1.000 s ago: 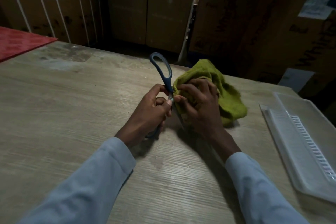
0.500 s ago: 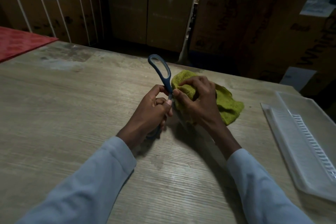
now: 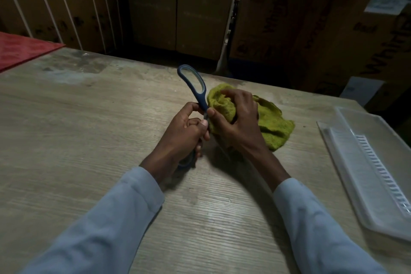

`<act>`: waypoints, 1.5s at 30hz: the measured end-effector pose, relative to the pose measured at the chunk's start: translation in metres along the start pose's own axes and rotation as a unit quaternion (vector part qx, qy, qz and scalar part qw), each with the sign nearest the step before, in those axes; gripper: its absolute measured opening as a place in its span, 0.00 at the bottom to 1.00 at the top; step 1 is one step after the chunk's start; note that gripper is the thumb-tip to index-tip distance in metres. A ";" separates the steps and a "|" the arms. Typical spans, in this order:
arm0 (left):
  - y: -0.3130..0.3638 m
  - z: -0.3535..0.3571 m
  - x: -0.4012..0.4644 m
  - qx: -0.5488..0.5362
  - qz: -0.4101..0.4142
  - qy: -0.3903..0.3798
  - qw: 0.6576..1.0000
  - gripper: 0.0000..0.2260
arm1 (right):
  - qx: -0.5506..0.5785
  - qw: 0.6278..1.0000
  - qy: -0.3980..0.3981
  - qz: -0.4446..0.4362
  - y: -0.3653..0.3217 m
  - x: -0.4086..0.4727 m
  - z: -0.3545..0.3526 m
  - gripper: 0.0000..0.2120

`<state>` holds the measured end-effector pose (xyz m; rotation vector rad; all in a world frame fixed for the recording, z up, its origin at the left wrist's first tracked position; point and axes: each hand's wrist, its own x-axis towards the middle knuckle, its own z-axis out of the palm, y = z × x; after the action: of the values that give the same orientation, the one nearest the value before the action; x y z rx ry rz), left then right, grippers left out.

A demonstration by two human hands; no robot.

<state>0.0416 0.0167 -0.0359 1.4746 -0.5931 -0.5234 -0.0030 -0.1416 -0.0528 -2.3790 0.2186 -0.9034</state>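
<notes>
Fingers of left hand curled round blue scissors, handle loop upward; right hand grips bunched green cloth, touching scissors.

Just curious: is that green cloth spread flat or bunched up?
Bunched up: the green cloth is crumpled into folds, gripped by the right hand.

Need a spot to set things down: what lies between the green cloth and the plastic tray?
Nothing but bare table between the green cloth and the plastic tray, seen in the head view; they lie apart.
</notes>
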 end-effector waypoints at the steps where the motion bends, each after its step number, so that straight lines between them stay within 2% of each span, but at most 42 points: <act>1: 0.000 0.000 0.000 0.001 0.000 -0.001 1.000 0.08 | 0.004 1.000 0.007 -0.002 -0.001 -0.001 0.000 0.24; 6: 0.001 0.001 -0.002 0.005 0.007 0.001 1.000 0.08 | 0.057 0.993 0.100 0.000 -0.001 0.009 -0.001 0.13; 12: 0.000 0.000 -0.002 0.011 -0.001 0.000 1.000 0.08 | 0.036 0.999 0.004 -0.006 0.001 -0.004 -0.002 0.24; 18: 0.002 0.001 -0.002 0.016 0.011 0.000 1.000 0.07 | 0.061 0.995 0.078 0.008 0.003 0.007 -0.005 0.13; 22: 0.002 0.000 -0.001 0.021 0.004 -0.001 1.000 0.07 | 0.047 0.999 0.015 0.013 -0.003 0.000 -0.003 0.25; 23: 0.002 -0.001 -0.001 0.022 0.004 -0.001 1.000 0.07 | 0.042 0.999 0.021 0.012 -0.004 0.000 -0.004 0.24; 26: 0.003 -0.001 -0.003 0.021 0.010 -0.003 1.000 0.07 | 0.059 0.994 0.086 0.022 -0.002 0.006 -0.006 0.13; 28: 0.002 -0.001 -0.004 0.022 0.011 -0.002 1.000 0.07 | 0.061 0.993 0.096 0.030 0.002 0.011 -0.006 0.13; 30: 0.002 0.000 -0.003 0.019 0.005 0.001 1.000 0.07 | 0.069 0.995 0.067 0.027 0.002 0.008 -0.006 0.13; 32: 0.001 0.000 -0.001 0.023 0.001 -0.002 1.000 0.07 | 0.071 0.997 0.017 0.029 -0.001 0.001 -0.006 0.20; 34: 0.001 0.000 -0.001 0.024 0.003 -0.005 1.000 0.07 | 0.074 0.997 0.001 0.034 -0.001 -0.001 -0.005 0.24; 36: 0.002 -0.001 -0.001 0.025 0.006 -0.010 1.000 0.07 | 0.105 0.992 0.037 0.052 0.000 0.001 -0.006 0.19; 39: 0.002 -0.003 -0.003 0.031 0.003 -0.007 0.999 0.07 | 0.140 0.984 0.088 0.064 0.001 0.009 -0.007 0.05; 40: 0.002 -0.003 -0.003 0.032 0.002 -0.005 0.999 0.07 | 0.145 0.983 0.088 0.064 0.000 0.009 -0.007 0.04; 44: 0.002 0.001 -0.002 0.034 0.008 -0.006 0.999 0.07 | 0.115 0.991 0.025 0.064 -0.008 0.003 -0.005 0.20; 45: 0.002 0.001 -0.002 0.038 0.011 -0.006 0.999 0.07 | 0.116 0.991 0.031 0.066 -0.009 0.004 -0.005 0.20</act>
<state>0.0391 0.0176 -0.0337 1.5369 -0.6438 -0.4977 -0.0036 -0.1379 -0.0431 -2.0993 0.2767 -0.8898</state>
